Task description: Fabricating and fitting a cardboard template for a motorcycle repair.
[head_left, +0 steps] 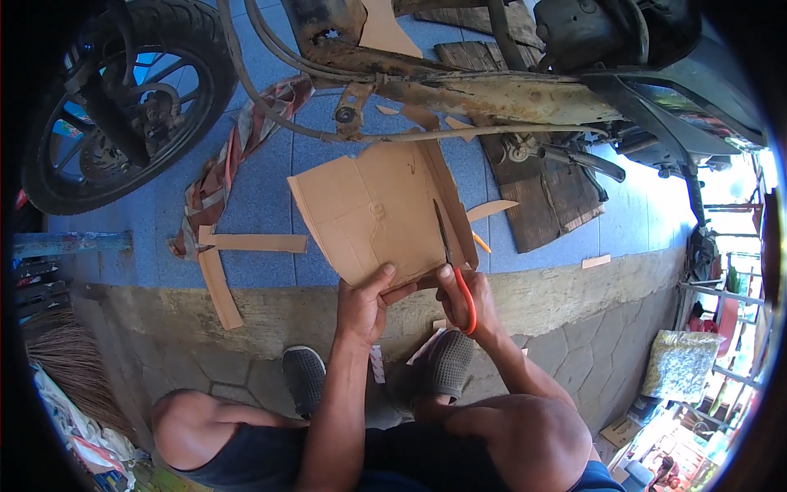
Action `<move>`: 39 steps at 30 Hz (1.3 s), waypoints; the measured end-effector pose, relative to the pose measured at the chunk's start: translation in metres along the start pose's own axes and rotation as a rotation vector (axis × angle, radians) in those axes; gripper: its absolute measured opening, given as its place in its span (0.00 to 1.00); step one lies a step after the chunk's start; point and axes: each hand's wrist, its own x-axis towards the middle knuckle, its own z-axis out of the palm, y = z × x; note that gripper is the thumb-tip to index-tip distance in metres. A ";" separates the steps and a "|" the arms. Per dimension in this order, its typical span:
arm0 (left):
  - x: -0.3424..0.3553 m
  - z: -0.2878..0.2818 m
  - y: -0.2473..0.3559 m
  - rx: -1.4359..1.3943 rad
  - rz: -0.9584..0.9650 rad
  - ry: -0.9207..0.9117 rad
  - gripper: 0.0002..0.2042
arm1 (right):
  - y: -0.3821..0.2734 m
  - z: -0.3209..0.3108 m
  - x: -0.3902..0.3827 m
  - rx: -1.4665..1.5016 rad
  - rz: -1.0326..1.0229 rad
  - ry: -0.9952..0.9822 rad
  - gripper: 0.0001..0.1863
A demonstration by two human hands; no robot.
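Observation:
A sheet of brown cardboard (369,209) with a folded flap along its right side is held up in front of me. My left hand (364,308) grips its lower edge, thumb on top and fingers underneath. In my right hand (471,303) is a pair of scissors (463,289) with orange handles. Their dark blades point away from me and lie along the crease beside the flap; whether they are cutting in, I cannot tell. Narrow cardboard strips (254,243) lie on the blue tiles to the left, one hanging over the step edge.
Across the far side stands a partly stripped motorcycle with a rusty frame (492,94) and a front wheel (131,107). A twisted striped cloth (238,156), a wooden board (545,193) and an orange pen-like stick (481,243) lie on the tiles. A broom (70,361) is at the left.

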 end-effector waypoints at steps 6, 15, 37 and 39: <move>0.000 0.001 0.002 0.044 -0.011 -0.017 0.23 | -0.003 0.004 0.010 0.381 0.019 -0.052 0.39; 0.001 0.001 0.001 0.047 0.022 -0.018 0.22 | 0.001 0.006 0.011 0.319 -0.049 0.067 0.33; -0.014 0.010 0.017 0.160 -0.006 -0.065 0.22 | -0.044 -0.028 0.005 0.022 -0.022 -0.106 0.34; -0.017 0.010 0.018 0.164 -0.006 -0.069 0.22 | -0.044 -0.025 0.005 -0.006 -0.026 -0.069 0.35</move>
